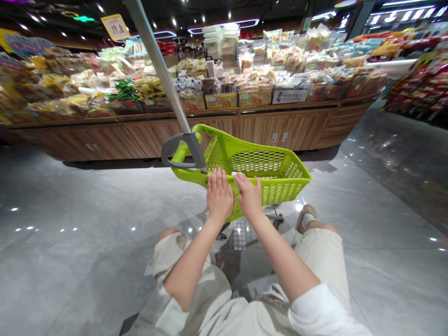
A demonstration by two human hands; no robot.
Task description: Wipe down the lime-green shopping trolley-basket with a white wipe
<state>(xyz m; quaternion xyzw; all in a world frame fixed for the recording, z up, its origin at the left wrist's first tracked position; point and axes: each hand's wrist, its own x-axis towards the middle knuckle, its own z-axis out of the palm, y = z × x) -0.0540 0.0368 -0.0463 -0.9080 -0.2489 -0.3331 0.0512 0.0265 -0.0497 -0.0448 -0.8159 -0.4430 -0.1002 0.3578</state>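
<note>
A lime-green plastic shopping basket (pixel 280 179) on wheels stands on the floor in front of me, with a grey pull handle (pixel 157 60) rising up to the left. My left hand (pixel 219 196) rests flat on the basket's near rim, fingers stretched out together. Beside it, my right hand (pixel 249 193) lies on the same rim, its fingers pressed down over a small white thing that I cannot make out. The basket's inside looks bare from here. My knees and one shoe show below.
A long wooden display counter (pixel 266 128) piled with packaged snacks runs across the back. A yellow price sign (pixel 115 26) hangs above it. More shelves (pixel 420 88) stand at the right, across an aisle of glossy grey floor (pixel 70 224).
</note>
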